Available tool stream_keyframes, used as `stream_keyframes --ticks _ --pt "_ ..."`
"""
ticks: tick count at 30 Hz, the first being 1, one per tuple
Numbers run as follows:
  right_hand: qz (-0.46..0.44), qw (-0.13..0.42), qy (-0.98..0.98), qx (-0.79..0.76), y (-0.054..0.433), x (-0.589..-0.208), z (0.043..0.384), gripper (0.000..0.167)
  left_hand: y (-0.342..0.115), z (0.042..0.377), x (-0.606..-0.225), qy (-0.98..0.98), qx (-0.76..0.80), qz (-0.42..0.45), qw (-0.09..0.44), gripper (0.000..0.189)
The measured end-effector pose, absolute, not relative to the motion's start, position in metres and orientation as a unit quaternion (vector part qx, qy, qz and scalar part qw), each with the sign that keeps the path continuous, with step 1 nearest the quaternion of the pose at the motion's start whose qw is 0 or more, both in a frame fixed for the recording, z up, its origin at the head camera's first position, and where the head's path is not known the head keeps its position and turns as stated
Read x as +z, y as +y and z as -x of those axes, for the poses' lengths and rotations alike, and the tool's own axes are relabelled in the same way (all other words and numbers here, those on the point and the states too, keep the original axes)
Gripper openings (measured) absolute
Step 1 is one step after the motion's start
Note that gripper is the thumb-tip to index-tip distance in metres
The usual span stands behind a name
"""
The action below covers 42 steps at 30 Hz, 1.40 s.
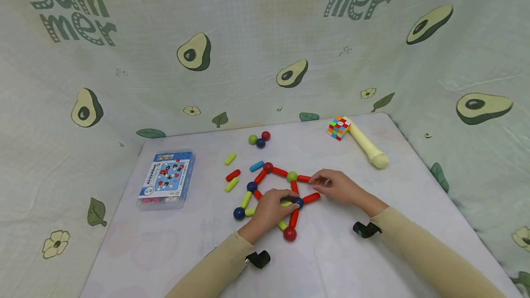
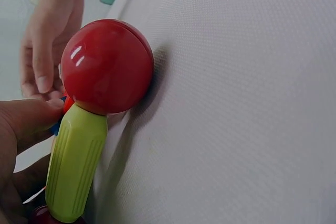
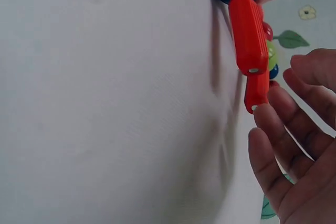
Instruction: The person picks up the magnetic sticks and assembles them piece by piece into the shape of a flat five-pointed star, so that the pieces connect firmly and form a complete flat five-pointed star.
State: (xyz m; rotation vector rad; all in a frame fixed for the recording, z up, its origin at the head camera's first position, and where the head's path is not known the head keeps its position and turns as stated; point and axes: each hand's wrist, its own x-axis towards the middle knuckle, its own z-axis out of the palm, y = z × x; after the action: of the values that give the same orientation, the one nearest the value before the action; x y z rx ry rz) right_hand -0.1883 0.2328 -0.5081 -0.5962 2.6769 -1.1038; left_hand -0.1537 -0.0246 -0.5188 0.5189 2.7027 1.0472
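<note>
Ball-and-rod frame [image 1: 294, 186] lies centrally, partly under the left hand [image 1: 269, 208], whose thumb and fingers pinch its rightmost dark blue ball [image 1: 298, 203]. Thence a near red rod [image 1: 312, 197] points right; a far red rod [image 1: 304, 179] ends beside the nearer right hand [image 1: 337, 186], fingers loosely spread, apparently gripping nothing.

My head view is evenly bright; both wrist views come through dimmer. I see white glints on a ball [image 2: 107, 66], soft shadows across the cloth [image 3: 115, 98].
</note>
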Motion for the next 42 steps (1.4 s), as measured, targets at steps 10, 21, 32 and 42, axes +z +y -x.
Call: stream_keyframes --ticks 10,21,32,42 --pt "0.186 0.08 0.911 -0.36 0.218 -0.499 0.244 0.025 -0.027 0.155 -0.524 0.916 0.351 -0.169 0.1 0.031" --pt "0.169 0.136 0.919 -0.33 0.188 -0.503 0.302 0.041 -0.025 0.157 -0.524 0.916 0.35 -0.165 0.101 0.031" --pt "0.181 0.123 0.93 -0.296 0.158 -0.503 0.349 0.057 -0.026 0.157 -0.523 0.912 0.359 -0.163 0.11 0.031" --pt "0.197 0.11 0.933 -0.281 0.131 -0.505 0.372 0.059 -0.025 0.157 -0.524 0.909 0.365 -0.172 0.103 0.03"
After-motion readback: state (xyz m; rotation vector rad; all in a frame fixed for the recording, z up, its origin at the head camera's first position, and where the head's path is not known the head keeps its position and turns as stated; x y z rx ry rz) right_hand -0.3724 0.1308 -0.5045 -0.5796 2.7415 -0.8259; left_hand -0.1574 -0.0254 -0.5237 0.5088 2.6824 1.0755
